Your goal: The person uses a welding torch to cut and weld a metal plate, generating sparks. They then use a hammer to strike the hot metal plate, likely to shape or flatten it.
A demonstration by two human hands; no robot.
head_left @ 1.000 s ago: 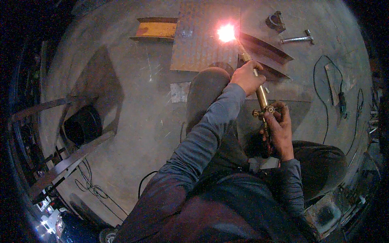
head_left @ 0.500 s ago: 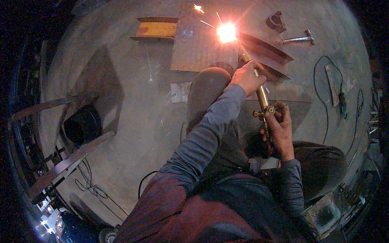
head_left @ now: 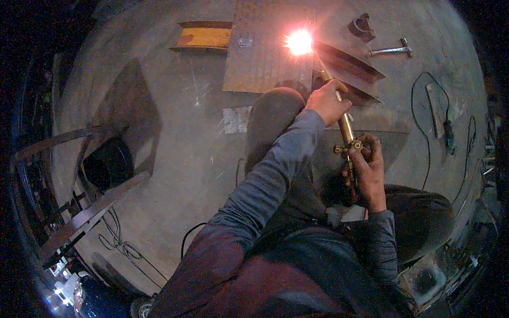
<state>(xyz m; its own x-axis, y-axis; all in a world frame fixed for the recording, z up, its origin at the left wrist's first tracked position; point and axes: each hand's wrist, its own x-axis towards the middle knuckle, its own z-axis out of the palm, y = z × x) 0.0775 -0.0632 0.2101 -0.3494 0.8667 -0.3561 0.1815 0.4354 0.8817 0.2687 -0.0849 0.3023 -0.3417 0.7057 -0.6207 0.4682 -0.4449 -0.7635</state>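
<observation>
A brass gas torch (head_left: 345, 127) slants up and away from me, its far end close to a blinding flame glow (head_left: 299, 42). The glow sits at the right side of a patterned steel plate (head_left: 260, 69) and hides the torch tip. My left hand (head_left: 327, 102) is closed round the torch's front tube. Farther back, my right hand (head_left: 369, 172) grips the handle beside the brass valve knobs (head_left: 356, 144). The plate lies across a yellow steel beam (head_left: 207, 38) on the left and a dark steel beam (head_left: 350, 66) on the right.
Beyond the dark beam lie a hammer (head_left: 389, 51) and a dark metal clamp-like piece (head_left: 362, 27). A black cable (head_left: 413, 100) loops over the floor at right. At left stands a metal frame (head_left: 79, 228) near a black bucket-like container (head_left: 110, 164). My knee (head_left: 275, 114) is close to the plate.
Both hands and the torch have shifted slightly to the right. The glow has moved a little right too and looks smaller, and the flying sparks at the top are gone.
</observation>
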